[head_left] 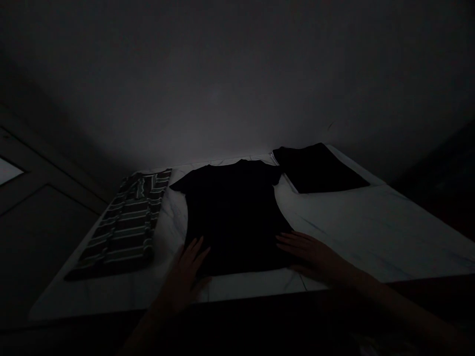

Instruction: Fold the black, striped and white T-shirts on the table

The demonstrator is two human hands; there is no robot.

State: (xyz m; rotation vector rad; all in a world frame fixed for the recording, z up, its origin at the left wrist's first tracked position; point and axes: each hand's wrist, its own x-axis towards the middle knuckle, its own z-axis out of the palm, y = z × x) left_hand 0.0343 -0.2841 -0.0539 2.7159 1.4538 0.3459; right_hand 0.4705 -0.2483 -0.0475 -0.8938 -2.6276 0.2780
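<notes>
A black short-sleeved T-shirt (233, 212) lies spread out on a white marble-patterned table (371, 232), its neck toward the wall and its hem toward me. My left hand (187, 269) rests at the shirt's lower left corner, fingers spread over the fabric. At the lower right side, my right hand (306, 249) lies flat with fingers stretched onto the cloth. Neither hand grips anything. The picture is very dark, so fine detail of the shirt cannot be made out.
A striped garment (128, 227), folded lengthwise, lies left of the shirt. At the back right is a folded black cloth (319, 168) with something pale beneath it. A plain wall (222, 89) rises behind the table, and a panelled door-like surface (44, 188) stands at the left.
</notes>
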